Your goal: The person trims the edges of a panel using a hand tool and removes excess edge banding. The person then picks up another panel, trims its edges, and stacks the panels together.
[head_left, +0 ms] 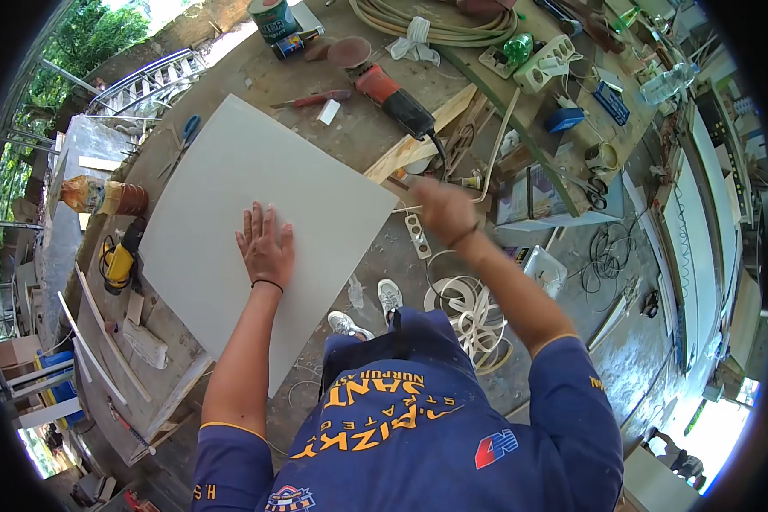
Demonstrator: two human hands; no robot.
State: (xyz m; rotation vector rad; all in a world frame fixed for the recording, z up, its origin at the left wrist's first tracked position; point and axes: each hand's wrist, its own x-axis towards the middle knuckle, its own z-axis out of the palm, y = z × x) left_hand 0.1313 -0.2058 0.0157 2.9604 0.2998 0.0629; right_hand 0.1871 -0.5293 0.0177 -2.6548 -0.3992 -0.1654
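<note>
My left hand lies flat on a large pale board, fingers spread and holding nothing. The board rests on the workbench, and its near corner reaches past the bench edge towards my body. My right hand is raised just beyond the board's right corner and smeared by motion. Its fingers look curled, but I cannot make out whether anything is in them. Above the board lie a red-handled knife and a small white block. A red and black angle grinder with a round disc sits further right.
Blue scissors, an amber bottle and a yellow power tool are left of the board. A green can stands at the back. Coiled pale edging strip and a power strip lie on the floor.
</note>
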